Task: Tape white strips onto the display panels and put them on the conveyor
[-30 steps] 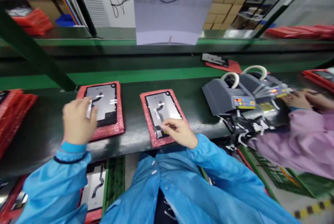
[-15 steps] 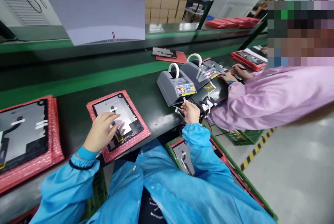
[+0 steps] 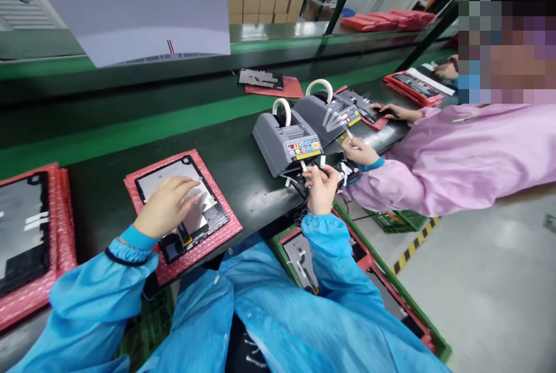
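Observation:
My left hand (image 3: 165,205) hovers over or rests on a flat device panel (image 3: 204,225), its fingers apart and covering part of it. The panel lies on a sheet of pink bubble wrap (image 3: 232,225). My right hand (image 3: 322,187) is at the front of the nearer grey tape dispenser (image 3: 278,138), fingers pinched. A small strip of white tape (image 3: 322,160) sticks up from its fingertips. Another short piece of tape (image 3: 303,167) shows at the dispenser's mouth. Whether a dark object is also between these fingers cannot be made out.
A second tape dispenser (image 3: 319,112) stands behind the first. At left lies a stack of wrapped panels (image 3: 26,228). A green crate (image 3: 441,350) with panels is by my right leg. A co-worker's hand (image 3: 359,151) is close to my right hand.
A strip of tape now stands at my right fingertips, which have turned upward slightly. The dark part on the panel's lower right looks shifted or lifted. The co-worker's hand has come to the far dispenser.

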The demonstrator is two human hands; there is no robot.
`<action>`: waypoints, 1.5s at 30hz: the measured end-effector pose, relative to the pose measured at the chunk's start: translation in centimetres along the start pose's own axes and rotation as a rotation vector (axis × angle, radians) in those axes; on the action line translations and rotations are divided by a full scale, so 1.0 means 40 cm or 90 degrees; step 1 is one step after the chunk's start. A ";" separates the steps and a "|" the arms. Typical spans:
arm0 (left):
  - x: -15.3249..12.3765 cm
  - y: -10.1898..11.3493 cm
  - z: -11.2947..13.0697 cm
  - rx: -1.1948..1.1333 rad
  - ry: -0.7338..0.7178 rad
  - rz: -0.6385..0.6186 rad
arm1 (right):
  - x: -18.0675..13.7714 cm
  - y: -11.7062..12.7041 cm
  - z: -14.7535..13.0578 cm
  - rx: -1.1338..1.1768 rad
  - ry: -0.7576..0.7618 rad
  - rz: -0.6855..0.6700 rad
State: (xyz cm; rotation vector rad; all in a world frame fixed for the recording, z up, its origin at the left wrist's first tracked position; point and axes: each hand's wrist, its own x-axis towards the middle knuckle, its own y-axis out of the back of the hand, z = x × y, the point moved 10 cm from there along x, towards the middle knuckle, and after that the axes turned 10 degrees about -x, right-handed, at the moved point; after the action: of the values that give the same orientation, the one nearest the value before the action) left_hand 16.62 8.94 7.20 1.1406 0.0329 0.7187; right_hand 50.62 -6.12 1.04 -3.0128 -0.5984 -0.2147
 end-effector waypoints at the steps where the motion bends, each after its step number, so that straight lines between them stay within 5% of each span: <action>1: 0.003 -0.005 0.000 -0.003 0.000 -0.008 | 0.003 -0.005 0.002 -0.002 0.000 0.000; 5: 0.012 -0.017 -0.006 -0.023 0.009 -0.024 | 0.013 -0.008 0.000 -0.021 0.007 0.001; 9: 0.024 -0.018 0.009 -0.084 0.024 -0.024 | -0.029 -0.030 -0.073 -0.041 0.084 -0.045; 15: 0.066 -0.018 0.062 -0.224 0.063 0.034 | -0.210 -0.290 -0.159 -0.061 0.062 -0.482; 21: 0.055 -0.034 0.032 -0.274 0.122 0.040 | -0.315 -0.466 -0.152 -0.081 0.052 -0.697; 32: -0.009 -0.049 -0.077 -0.371 0.285 0.117 | -0.328 -0.545 -0.069 -0.040 -0.043 -0.739; 39: -0.018 -0.085 -0.124 -0.189 0.442 0.035 | -0.331 -0.592 0.000 -0.102 -0.056 -0.732; 45: -0.012 -0.124 -0.124 -0.039 0.454 -0.043 | -0.328 -0.613 0.067 -0.192 -0.043 -0.725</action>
State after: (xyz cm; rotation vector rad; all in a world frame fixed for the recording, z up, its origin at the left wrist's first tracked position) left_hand 16.87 11.64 0.71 0.7737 0.6421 1.0268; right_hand 29.54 11.82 -2.73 -2.5026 -2.3704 -0.2501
